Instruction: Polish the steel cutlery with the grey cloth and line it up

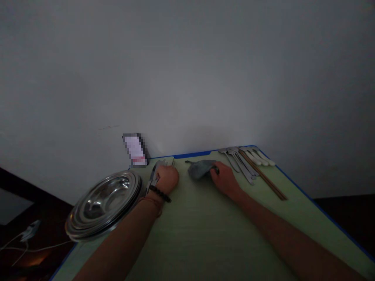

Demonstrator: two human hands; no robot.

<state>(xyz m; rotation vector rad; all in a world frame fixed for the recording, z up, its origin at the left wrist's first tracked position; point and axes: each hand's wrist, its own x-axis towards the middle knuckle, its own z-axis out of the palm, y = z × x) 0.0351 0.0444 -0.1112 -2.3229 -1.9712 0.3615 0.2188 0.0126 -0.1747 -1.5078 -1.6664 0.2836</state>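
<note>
My left hand is closed, its fingers curled down over some flat metal cutlery near the back of the table. Whatever it grips is mostly hidden behind the hand, so I cannot tell which piece it is. A crumpled grey cloth hangs from my right hand, pinched at its right edge between thumb and fingers. To the right of that hand lie several metal spoons, a few wooden chopsticks and some white-handled cutlery.
Stacked shiny metal plates stand at the table's left side. A phone with a blurred screen leans against the wall behind. The pale green table has a blue edge. A white cable with a plug lies at lower left.
</note>
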